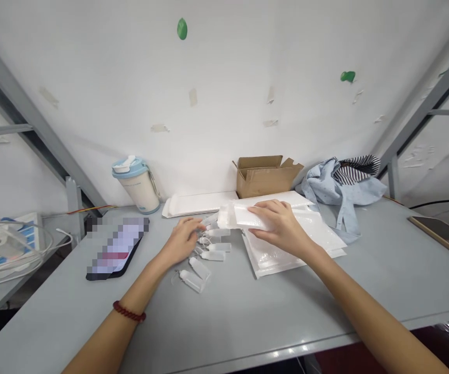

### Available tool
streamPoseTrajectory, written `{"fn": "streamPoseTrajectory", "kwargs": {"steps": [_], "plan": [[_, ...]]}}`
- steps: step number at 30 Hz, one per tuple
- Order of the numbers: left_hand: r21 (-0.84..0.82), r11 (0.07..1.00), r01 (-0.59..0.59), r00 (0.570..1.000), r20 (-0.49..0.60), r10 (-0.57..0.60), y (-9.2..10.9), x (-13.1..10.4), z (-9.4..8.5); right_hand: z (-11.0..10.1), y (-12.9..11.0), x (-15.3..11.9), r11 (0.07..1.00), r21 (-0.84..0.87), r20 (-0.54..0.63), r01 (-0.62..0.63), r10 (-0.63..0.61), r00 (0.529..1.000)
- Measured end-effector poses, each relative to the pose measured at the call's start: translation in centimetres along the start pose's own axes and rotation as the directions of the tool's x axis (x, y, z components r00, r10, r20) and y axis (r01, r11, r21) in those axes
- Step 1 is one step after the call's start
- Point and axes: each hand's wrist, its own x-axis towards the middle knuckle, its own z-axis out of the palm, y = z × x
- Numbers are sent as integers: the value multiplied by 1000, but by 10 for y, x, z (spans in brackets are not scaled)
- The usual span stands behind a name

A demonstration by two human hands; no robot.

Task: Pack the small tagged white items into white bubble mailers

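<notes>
White mailer (244, 216) in right hand (282, 226)

Bright lt; glare on table edge (274, 355); wide-lens stretch nr sides; pixelated phone (117, 252)

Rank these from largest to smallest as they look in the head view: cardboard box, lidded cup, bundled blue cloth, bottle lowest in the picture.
1. Bundled blue cloth
2. Cardboard box and lidded cup: too alike to rank surely
3. Bottle lowest in the picture: clearly smallest
</notes>
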Motion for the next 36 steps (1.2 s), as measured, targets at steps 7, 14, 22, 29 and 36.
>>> {"fn": "streamPoseTrajectory", "kwargs": {"steps": [7,14,22,29,36], "plan": [[-17,1000,11,998,-64,-12,8,4,-6,2,-2,1,995,71,23,-77,75,997],[-371,928,42,987,-126,-95,47,-6,-32,-1,-10,1,991,67,88,-116,109,990],[-289,957,2,982,-178,-56,65,-14,-12,1,-29,-4,997,82,131,-9,-2,991],[-324,945,53,977,-178,-116,75,-15,-28,4,-19,-2,993,106,19,-60,58,998],[-7,985,172,962,214,-167,39,-13,-49,0,-1,2,977,93,-76,-194,201,977]]}}
